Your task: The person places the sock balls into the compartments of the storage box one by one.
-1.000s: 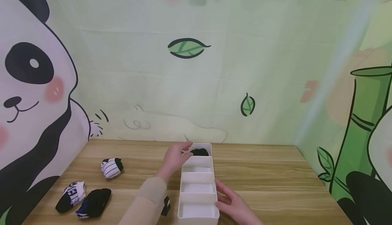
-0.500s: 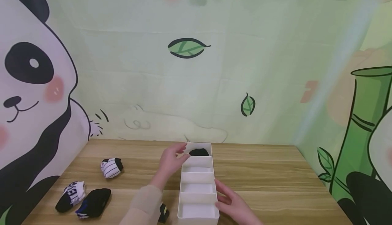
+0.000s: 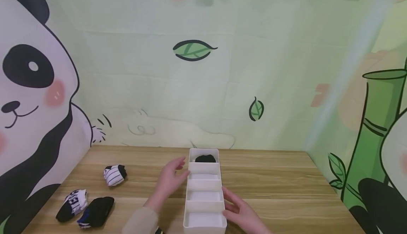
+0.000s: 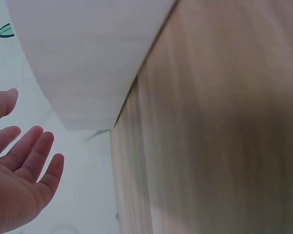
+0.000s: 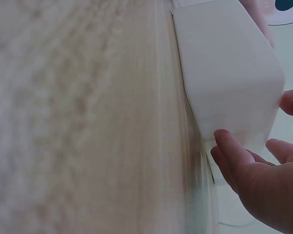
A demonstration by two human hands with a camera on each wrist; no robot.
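A long white divided box (image 3: pixel 204 184) stands lengthwise on the table, its compartments in a row. In the farthest one lies a rolled black sock (image 3: pixel 205 158). Beside the box's left wall is my left hand (image 3: pixel 170 177), fingers loosely spread around nothing; the left wrist view has that hand (image 4: pixel 22 180) with its palm and fingers showing. My right hand (image 3: pixel 243 214) touches the right wall near the front with relaxed fingers. In the right wrist view, the fingertips of the right hand (image 5: pixel 263 180) lie against the white side of the box (image 5: pixel 229 73).
To the left lie a striped white-and-black rolled sock (image 3: pixel 115 175), a white-and-black lettered one (image 3: pixel 72 205) and a black one with blue (image 3: pixel 96 212). A dark item with a yellow mark (image 3: pixel 159 230) shows past my left sleeve. A panda-print cloth (image 3: pixel 222 78) hangs behind the table.
My left hand has drawn back from the far compartment, leftward and toward me, leaving the black sock in the box. My right hand has stayed at the box's right wall.
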